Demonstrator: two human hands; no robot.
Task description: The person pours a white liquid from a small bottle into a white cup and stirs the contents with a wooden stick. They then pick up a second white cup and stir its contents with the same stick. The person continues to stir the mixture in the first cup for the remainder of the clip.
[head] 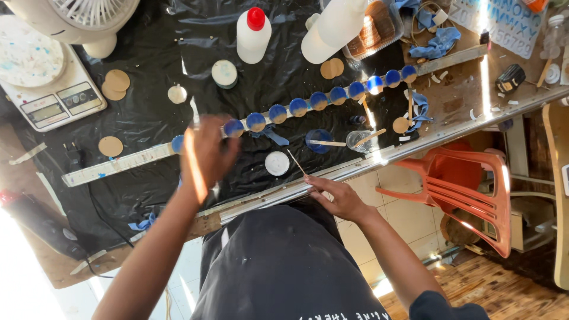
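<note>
Along the long pale strip that crosses the black plastic sheet runs a row of small round blue-filled moulds, and both hands work at its near side. Left hand hovers over the strip's lower end, blurred, fingers curled downward over the blue mould there; whether they pinch anything I cannot tell. Right hand rests on the metal table edge nearer the body than the strip, thumb and forefinger pinching a thin wooden stick that points up toward the strip. Just beside the stick's tip, between strip and edge, lies a white round disc. Beyond the strip stand a white bottle with a red cap and a digital scale.
</note>
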